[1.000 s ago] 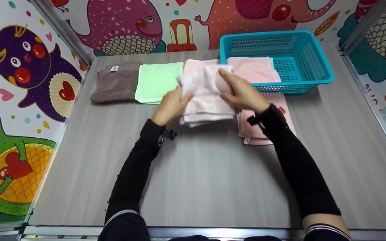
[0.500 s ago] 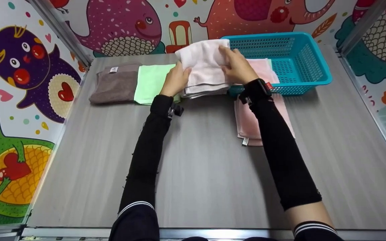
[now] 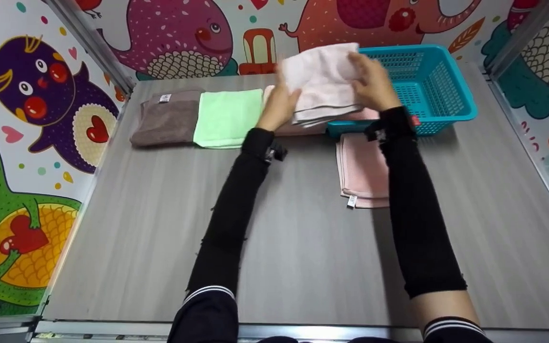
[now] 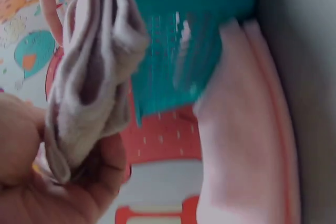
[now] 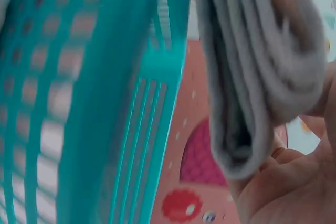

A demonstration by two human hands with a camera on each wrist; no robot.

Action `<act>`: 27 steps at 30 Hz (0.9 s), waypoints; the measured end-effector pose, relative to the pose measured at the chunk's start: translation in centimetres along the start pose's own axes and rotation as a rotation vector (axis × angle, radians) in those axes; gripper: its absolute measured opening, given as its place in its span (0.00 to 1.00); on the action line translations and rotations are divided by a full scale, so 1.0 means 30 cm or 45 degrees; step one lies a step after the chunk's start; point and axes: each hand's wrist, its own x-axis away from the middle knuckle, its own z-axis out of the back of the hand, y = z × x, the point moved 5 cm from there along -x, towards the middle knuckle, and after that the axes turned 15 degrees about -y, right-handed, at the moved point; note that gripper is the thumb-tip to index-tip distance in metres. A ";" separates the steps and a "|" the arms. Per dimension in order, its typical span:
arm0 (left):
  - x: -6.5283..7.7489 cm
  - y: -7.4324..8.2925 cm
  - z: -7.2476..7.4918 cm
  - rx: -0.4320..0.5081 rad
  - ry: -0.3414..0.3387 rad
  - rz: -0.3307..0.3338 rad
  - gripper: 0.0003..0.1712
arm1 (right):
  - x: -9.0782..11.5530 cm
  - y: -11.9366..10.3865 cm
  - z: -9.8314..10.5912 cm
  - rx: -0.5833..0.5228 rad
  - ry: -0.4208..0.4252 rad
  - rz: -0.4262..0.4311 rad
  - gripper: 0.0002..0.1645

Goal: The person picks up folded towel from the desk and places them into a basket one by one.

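Head view, clock directions taken from its centre. The folded pale-pink cloth (image 3: 324, 83) is raised at one o'clock, gripped along both sides: the left hand (image 3: 279, 102) holds its left edge between thumb and fingers, the right hand (image 3: 374, 83) its right edge in the same manner. Compared with a second ago, when the cloth is nearer the centre, it is now farther back and shifted toward two o'clock, overlapping the left end of the blue-green basket (image 3: 458, 83). The shift suggests that the carry is under way; the cloth is held, not yet laid down. Below it a pink sliver (image 3: 366, 114) shows at the basket's near rim.

Materials: in the wrist views the held cloth appears soft and thick, its stacked layers ending in rounded, loosely gaping folds. The basket is rectangular, apparently of stiff plastic, with slotted walls and a rolled rim. At three o'clock a pink folded stack (image 3: 362, 171) lies square on the wood-grained table (image 3: 293, 247), a white label (image 3: 352, 202) at its corner. Toward ten o'clock lies a plush brown cloth (image 3: 165, 121), beside it a flat, crisp-edged green cloth (image 3: 229, 119); a further pink cloth (image 3: 303, 129) is partly hidden by the left hand.
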 end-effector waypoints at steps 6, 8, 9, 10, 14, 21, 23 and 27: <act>-0.071 0.112 -0.106 -0.052 -0.099 -0.126 0.22 | 0.073 0.106 0.089 -0.015 0.111 -0.066 0.36; -0.090 0.138 -0.139 -0.055 -0.135 -0.101 0.22 | 0.097 0.141 0.105 -0.025 0.151 -0.093 0.34; -0.099 0.148 -0.153 -0.073 -0.147 -0.085 0.22 | 0.108 0.157 0.111 -0.029 0.167 -0.106 0.34; -0.109 0.157 -0.166 -0.102 -0.155 -0.065 0.22 | 0.116 0.172 0.114 -0.032 0.183 -0.117 0.33; -0.137 0.178 -0.210 -0.312 -0.163 -0.002 0.23 | 0.136 0.231 0.116 -0.034 0.187 -0.174 0.32; -0.162 0.163 -0.271 -0.567 -0.220 0.085 0.25 | 0.146 0.291 0.092 -0.017 0.036 -0.247 0.36; -0.162 0.161 -0.275 -0.621 -0.233 0.132 0.26 | 0.137 0.295 0.083 0.014 -0.016 -0.278 0.36; -0.165 0.162 -0.272 -0.709 -0.257 0.223 0.26 | 0.122 0.304 0.078 0.067 -0.072 -0.341 0.33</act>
